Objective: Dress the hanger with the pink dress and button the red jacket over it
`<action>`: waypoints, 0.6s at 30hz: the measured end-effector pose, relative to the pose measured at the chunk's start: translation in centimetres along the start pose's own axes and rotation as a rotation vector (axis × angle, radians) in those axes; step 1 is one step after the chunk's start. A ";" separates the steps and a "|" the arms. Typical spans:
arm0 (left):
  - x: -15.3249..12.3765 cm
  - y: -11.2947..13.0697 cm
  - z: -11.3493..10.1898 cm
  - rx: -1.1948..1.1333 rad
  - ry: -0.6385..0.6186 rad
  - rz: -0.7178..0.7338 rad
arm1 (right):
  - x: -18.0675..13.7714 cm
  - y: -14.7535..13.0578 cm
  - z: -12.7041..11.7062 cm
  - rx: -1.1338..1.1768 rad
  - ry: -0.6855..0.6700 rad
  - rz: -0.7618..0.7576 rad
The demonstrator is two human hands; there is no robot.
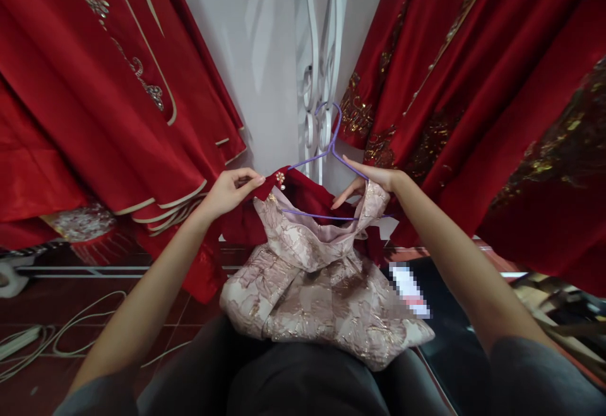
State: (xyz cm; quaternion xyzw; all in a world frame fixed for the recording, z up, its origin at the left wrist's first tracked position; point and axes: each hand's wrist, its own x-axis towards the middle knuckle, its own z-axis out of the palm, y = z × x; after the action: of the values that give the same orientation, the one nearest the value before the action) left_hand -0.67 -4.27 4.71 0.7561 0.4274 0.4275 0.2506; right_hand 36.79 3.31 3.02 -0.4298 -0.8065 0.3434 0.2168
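My left hand (227,194) pinches the red fabric (305,187) at the left shoulder of the brocade garment (322,302). My right hand (382,177) has its fingers spread apart at the purple hanger's (332,147) right arm. The garment lies centrally, extending near.

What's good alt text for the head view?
The person's left hand pinches red cloth at the shoulder of a pale patterned garment; the right hand is at its purple hanger. Red decorated garments hang on both sides.
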 end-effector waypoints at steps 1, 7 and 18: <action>0.0 0.1 0.1 -0.016 0.018 -0.005 | 0.1 0.0 0.2 0.043 -0.081 0.013; -0.3 0.4 0.8 -0.062 0.063 -0.021 | 0.5 -1.0 1.3 0.182 -0.154 0.050; -0.1 0.1 1.5 -0.257 0.186 -0.076 | -0.3 -2.3 1.6 0.528 -0.461 0.360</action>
State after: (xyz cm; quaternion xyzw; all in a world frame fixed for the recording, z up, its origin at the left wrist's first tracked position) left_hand 0.66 -4.41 4.02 0.6584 0.4188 0.5371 0.3203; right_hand 34.67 1.58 3.66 -0.4055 -0.6296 0.6591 0.0692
